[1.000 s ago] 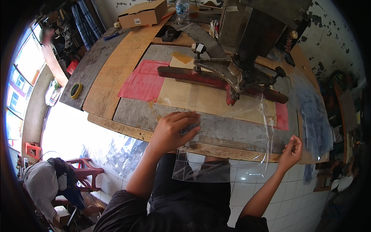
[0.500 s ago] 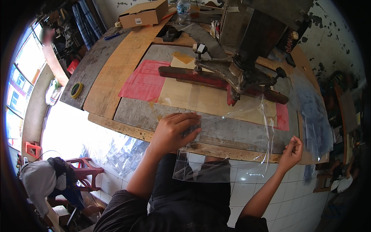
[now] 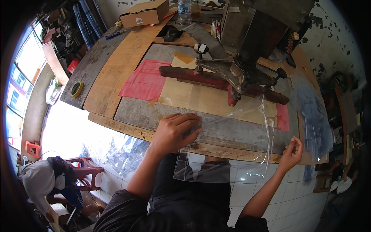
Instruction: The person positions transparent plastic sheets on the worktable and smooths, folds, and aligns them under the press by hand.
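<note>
A clear plastic sheet [image 3: 216, 168] hangs over the table's front edge, its upper part lying under the press. My left hand [image 3: 177, 129] is on the sheet's left side, fingers bent over it and thumb below, closed on the film. To the right of the sheet's bright folded edge is my right hand [image 3: 291, 152], raised with its fingers curled toward the thumb; whether any film is between them cannot be made out. Beyond the sheet stands a press head with a long red-brown bar [image 3: 197, 76], above a cream sheet [image 3: 181, 94] flanked by pink pieces [image 3: 143, 81].
More clear film [image 3: 315, 120] hangs off the table's right side. A yellow tape roll [image 3: 76, 89] and a cardboard box [image 3: 143, 14] rest on the tabletop's left and back. A red stool [image 3: 83, 174] and a bent-over person [image 3: 42, 178] are at lower left. Plastic [image 3: 123, 150] lies on the floor.
Both hands, the sheet and the press stay nearly still. At the far left, the distant person's head is no longer seen in the same place.
</note>
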A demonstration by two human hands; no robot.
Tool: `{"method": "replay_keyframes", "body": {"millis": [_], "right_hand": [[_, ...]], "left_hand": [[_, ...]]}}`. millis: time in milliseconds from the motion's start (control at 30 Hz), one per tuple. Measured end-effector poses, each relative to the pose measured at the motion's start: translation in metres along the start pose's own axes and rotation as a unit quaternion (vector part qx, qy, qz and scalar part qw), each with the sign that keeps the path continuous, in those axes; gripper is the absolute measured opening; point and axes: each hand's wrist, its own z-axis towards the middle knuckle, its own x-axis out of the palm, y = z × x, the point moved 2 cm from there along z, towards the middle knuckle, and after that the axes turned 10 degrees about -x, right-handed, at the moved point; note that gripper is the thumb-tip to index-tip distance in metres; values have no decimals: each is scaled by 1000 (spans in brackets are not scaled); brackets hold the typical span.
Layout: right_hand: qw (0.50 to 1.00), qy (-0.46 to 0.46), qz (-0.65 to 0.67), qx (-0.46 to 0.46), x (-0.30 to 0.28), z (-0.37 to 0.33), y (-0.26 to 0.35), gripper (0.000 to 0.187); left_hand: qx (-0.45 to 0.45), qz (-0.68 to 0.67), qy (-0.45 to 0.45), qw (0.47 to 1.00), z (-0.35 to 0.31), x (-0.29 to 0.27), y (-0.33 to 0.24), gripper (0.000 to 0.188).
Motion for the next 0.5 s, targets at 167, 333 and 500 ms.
{"method": "replay_keyframes", "body": {"millis": [167, 333, 500], "right_hand": [[1000, 10, -6, 0, -2, 0, -4, 18], [1000, 9, -1, -7, -2, 0, -4, 19], [1000, -1, -13, -7, 0, 0, 3, 16]], "left_hand": [[3, 2, -1, 1000, 0, 0, 0, 14], [0, 1, 1, 1000, 0, 0, -1, 14], [4, 2, -1, 1000, 0, 0, -1, 14]]}}
